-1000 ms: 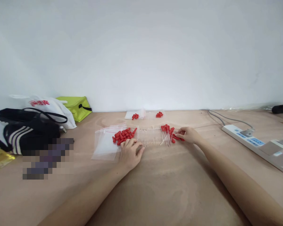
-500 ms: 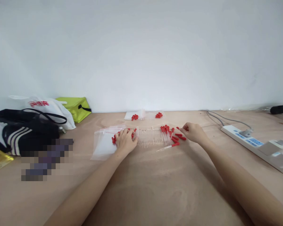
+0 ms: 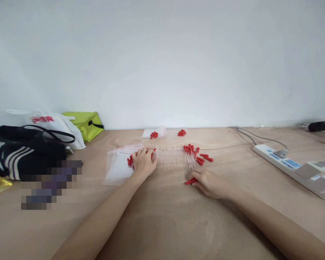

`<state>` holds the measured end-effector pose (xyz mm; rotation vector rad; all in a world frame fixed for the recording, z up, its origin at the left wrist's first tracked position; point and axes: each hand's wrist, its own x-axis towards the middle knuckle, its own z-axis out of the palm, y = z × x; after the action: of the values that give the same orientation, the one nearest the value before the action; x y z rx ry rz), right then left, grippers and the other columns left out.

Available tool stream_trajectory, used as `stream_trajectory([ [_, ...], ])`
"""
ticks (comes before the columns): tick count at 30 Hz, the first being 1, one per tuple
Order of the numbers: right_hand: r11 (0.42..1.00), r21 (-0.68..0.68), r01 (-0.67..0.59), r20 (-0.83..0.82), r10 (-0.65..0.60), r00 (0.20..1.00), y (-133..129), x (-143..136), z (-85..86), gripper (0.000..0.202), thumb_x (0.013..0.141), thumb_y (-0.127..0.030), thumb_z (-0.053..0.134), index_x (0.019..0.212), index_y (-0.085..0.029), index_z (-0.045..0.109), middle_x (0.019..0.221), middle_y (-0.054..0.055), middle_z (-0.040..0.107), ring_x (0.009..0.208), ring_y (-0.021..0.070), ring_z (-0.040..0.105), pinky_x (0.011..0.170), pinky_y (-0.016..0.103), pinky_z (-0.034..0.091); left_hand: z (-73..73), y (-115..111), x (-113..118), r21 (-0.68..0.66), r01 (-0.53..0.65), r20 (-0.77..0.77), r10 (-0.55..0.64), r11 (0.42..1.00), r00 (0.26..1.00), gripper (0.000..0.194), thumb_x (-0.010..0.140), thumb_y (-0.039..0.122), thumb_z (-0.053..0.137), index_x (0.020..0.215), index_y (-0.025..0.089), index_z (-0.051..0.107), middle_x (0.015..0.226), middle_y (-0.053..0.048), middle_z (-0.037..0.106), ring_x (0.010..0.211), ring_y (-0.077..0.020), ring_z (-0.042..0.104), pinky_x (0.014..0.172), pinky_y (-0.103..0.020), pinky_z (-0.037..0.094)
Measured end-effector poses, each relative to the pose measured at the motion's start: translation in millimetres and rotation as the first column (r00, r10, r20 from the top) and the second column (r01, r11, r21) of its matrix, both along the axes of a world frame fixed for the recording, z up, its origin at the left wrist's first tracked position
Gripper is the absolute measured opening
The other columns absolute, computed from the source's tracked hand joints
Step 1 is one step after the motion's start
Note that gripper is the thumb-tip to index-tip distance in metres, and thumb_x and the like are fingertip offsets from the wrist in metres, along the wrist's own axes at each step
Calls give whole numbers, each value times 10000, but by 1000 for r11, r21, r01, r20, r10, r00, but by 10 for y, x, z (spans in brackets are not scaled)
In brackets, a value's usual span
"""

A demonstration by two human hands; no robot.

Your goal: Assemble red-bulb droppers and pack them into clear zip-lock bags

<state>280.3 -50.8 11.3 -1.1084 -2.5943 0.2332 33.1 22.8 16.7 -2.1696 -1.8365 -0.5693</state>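
My left hand (image 3: 144, 162) rests palm down over a pile of red rubber bulbs (image 3: 129, 160), its fingers apart and bent, partly covering them. Its thumb is beside a row of thin clear glass tubes (image 3: 173, 159) lying side by side. My right hand (image 3: 208, 182), closed low in front of the row's right end, pinches a dropper (image 3: 191, 181) by its red bulb. The dropper's glass part barely shows. Several red-bulbed droppers (image 3: 189, 148) lie at the row's right end, with loose red bulbs (image 3: 206, 157) beside them.
Clear zip bags (image 3: 115, 173) lie left of my left hand. Farther back are small piles of red bulbs (image 3: 181, 133) and another bag (image 3: 148, 133). A black bag (image 3: 35, 155), white plastic bag (image 3: 67, 131) and green box bag (image 3: 83, 124) stand left; a power strip (image 3: 268, 153) lies right.
My right hand has come from the loose bulbs toward me and left, and now holds a red-bulbed dropper. The dropper that lay in front of the row is gone from there. My left hand stays put.
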Motion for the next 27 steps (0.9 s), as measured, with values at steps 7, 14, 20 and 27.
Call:
stream_trajectory([
  [7, 975, 223, -2, 196, -43, 980, 119, 64, 43, 229, 812, -71, 352, 852, -165, 558, 857, 83, 547, 726, 165, 516, 650, 284, 413, -10, 57, -50, -34, -32, 25, 33, 999, 999, 215, 745, 404, 514, 790, 210, 595, 911, -77, 594, 919, -286, 470, 739, -407, 293],
  [14, 851, 520, 70, 170, -183, 968, 576, 397, -2, 289, 827, -55, 296, 888, -139, 565, 946, 120, 545, 745, 176, 524, 692, 308, 429, 31, 165, -9, -8, -75, 20, 75, 997, 997, 230, 756, 378, 482, 808, 191, 605, 904, -97, 582, 898, -288, 469, 723, -403, 296],
  [20, 841, 541, 21, 200, -153, 968, 681, 496, -175, 261, 835, -83, 335, 932, -145, 569, 975, 111, 549, 835, 185, 537, 727, 309, 453, 42, 269, 59, 0, -72, 28, 72, 997, 997, 212, 749, 346, 485, 788, 188, 621, 920, -102, 562, 922, -289, 448, 741, -413, 287],
  [27, 803, 595, -27, 160, -85, 983, 708, 535, -257, 266, 828, -92, 365, 982, -152, 573, 968, 109, 567, 890, 185, 549, 760, 308, 469, 14, 281, 161, -43, -79, -12, 79, 996, 997, 202, 704, 367, 531, 759, 199, 629, 938, -93, 552, 939, -271, 430, 784, -410, 269],
])
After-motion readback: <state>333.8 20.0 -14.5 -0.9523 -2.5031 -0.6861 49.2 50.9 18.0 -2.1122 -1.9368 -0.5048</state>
